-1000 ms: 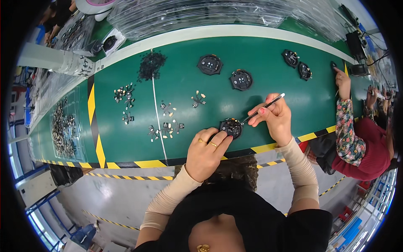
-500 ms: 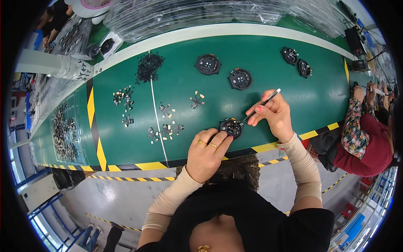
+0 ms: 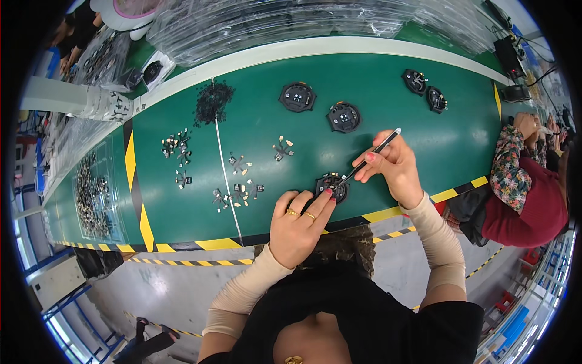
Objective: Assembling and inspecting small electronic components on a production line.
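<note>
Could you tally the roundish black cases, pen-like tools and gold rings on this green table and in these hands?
Roundish black cases: 5
Pen-like tool, in the right hand: 1
Gold rings, on the left hand: 2
Total: 8

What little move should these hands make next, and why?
Perhaps a gentle nudge with the slim black tool while the left hand steadies the round black case: the right hand holds the tool with its tip at the case's small inner parts, and the left hand touches its edge.
</note>
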